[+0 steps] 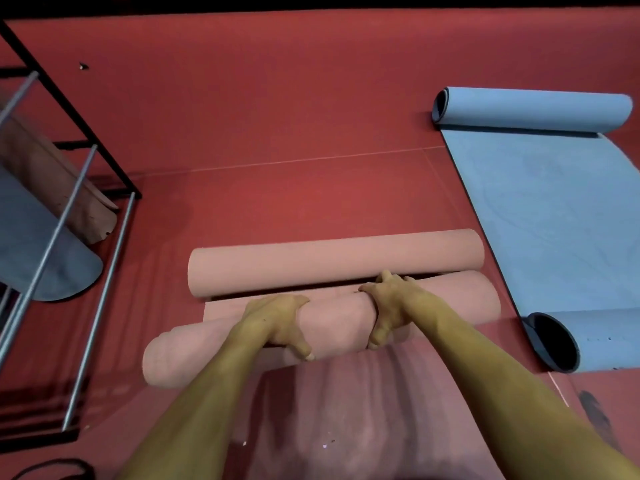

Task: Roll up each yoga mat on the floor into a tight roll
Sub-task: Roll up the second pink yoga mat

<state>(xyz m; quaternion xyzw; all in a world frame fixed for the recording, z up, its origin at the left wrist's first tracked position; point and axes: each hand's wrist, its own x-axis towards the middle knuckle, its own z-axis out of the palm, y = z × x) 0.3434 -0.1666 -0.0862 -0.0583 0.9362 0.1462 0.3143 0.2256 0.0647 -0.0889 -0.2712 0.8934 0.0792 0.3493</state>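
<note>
- The left hand (277,323) lies over the top of the near roll of the pink mat (322,327), fingers curled down its far side and thumb spread on the near side, gripping it.
- The right hand (389,306) grips the same roll just to the right, fingers wrapped over the top toward the far side, thumb pointing down the near face.
- Both hands sit close together near the roll's middle; the bare forearms reach in from the near edge.
- That roll lies crosswise, its left end lower and nearer than its right.
- A second pink roll (332,265) lies just beyond it on the far side, parallel, with a dark gap between the two; a flat strip of pink mat shows under the gap at the left.
- To the right lies a blue mat (554,216), flat in the middle, curled up at both its far and near ends.
- All rest on a red floor (277,116).
- At the far left stands a metal rack (86,168) with rolled pink and blue mats inside.
</note>
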